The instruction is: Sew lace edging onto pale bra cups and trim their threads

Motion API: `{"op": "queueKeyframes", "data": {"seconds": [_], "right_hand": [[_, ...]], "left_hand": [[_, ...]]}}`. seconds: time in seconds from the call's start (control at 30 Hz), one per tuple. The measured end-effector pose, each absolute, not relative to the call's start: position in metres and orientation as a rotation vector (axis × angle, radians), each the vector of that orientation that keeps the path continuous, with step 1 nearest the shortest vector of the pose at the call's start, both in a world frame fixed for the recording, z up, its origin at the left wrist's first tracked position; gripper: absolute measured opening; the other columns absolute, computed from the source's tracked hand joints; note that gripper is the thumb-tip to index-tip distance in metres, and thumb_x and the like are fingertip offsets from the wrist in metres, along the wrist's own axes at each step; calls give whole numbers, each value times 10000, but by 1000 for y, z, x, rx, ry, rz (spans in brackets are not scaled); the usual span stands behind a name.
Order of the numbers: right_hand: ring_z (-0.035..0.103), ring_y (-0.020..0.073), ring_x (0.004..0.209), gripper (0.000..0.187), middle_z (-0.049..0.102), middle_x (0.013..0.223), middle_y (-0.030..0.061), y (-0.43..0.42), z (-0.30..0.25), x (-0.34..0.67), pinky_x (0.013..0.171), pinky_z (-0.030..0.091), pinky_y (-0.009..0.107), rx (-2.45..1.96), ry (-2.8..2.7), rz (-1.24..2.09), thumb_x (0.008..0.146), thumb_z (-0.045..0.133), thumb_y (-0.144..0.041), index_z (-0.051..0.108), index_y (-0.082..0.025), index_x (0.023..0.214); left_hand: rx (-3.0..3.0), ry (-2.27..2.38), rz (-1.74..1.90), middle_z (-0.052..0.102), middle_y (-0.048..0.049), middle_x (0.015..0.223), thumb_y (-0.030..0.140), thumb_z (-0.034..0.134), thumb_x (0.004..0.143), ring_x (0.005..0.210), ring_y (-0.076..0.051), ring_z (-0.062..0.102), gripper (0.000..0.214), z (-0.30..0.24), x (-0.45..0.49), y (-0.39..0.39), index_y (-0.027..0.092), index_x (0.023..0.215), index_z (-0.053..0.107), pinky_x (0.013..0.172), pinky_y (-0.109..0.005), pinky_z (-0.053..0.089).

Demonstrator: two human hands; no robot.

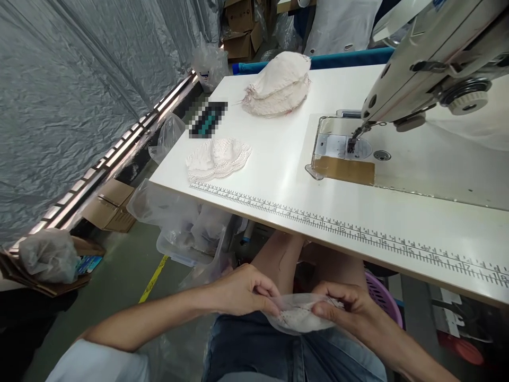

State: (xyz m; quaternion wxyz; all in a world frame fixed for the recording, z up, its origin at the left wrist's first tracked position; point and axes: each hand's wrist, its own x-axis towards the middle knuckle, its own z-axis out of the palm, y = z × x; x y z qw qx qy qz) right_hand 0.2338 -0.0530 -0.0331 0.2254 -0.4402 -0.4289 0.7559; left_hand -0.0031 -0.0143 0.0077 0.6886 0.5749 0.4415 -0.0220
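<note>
Over my lap, a small rounded white fabric piece (pixel 301 320) with a thin see-through layer along its top is stretched between my hands. The thumb and fingers of my left hand (pixel 258 294) pinch its left end. At the other end my right hand (pixel 342 305) grips it with the thumb on top. Beyond my hands, a white lace piece (pixel 218 159) with a scalloped edge lies at the left of the white table (pixel 274 175). Farther back rests a stack of cream fabric pieces (pixel 278 85) with loose threads at its edge.
A sewing machine (pixel 421 63) stands at the right, its needle area over a metal plate (pixel 334 146). A printed ruler (pixel 306 217) follows the table's front edge. Below are a clear plastic bin (pixel 186 254) and a purple basket (pixel 384 300). A cardboard box (pixel 111 204) sits on the floor.
</note>
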Motion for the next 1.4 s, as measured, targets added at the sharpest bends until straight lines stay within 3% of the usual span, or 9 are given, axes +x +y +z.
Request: {"op": "queueKeyframes", "data": {"seconds": [0.17, 0.4, 0.6, 0.8, 0.9, 1.13, 1.4], "right_hand": [[516, 127, 650, 183, 615, 679, -10, -55, -36, 235, 606, 398, 213, -1236, -1122, 2120, 761, 689, -383, 692, -203, 728], [524, 137, 642, 209, 617, 669, -4, -54, -31, 233, 603, 413, 222, -1289, -1069, 2153, 740, 701, -420, 691, -213, 718], [483, 121, 609, 250, 573, 625, -19, -56, -32, 228, 577, 379, 212, -1326, -1115, 2074, 734, 697, -432, 656, -193, 676], [465, 122, 596, 318, 544, 637, -15, -53, -32, 219, 534, 348, 211, -1364, -1406, 1993, 775, 628, -491, 623, -182, 698], [455, 122, 586, 326, 535, 624, -16, -53, -30, 218, 528, 342, 214, -1393, -1464, 1915, 773, 625, -499, 618, -184, 692], [491, 129, 625, 270, 582, 669, -26, -56, -33, 224, 565, 364, 215, -1267, -1320, 2083, 685, 734, -441, 656, -196, 765], [497, 135, 681, 235, 588, 700, -6, -54, -33, 225, 620, 367, 235, -1136, -1223, 2211, 726, 718, -400, 661, -172, 727]], "left_hand": [[1152, 897, -26, 716, -67, 803, 267, 637, 770, 759, -169, 654, 253, 8, -6, -11, 118, 957, 719, 694, -215, 494], [1091, 802, -6, 716, -88, 910, 365, 729, 686, 852, -199, 658, 435, -4, -8, -14, 117, 1042, 689, 773, -239, 504], [1127, 789, -66, 716, -75, 901, 256, 670, 740, 822, -176, 651, 317, 3, -11, -10, 114, 1022, 696, 766, -220, 487], [1351, 937, 27, 684, 5, 743, 415, 774, 605, 679, -122, 584, 410, -1, 0, -16, 144, 907, 717, 564, -154, 383], [1356, 1068, 63, 658, 13, 650, 453, 741, 634, 609, -103, 555, 377, -4, 8, -22, 133, 831, 731, 513, -156, 341], [1269, 989, 18, 697, -25, 716, 397, 741, 637, 615, -119, 585, 368, -2, 3, -21, 125, 886, 732, 529, -160, 386], [1276, 944, -23, 721, -53, 784, 178, 705, 665, 719, -157, 647, 250, 9, 2, -17, 109, 904, 724, 625, -177, 460]]}}
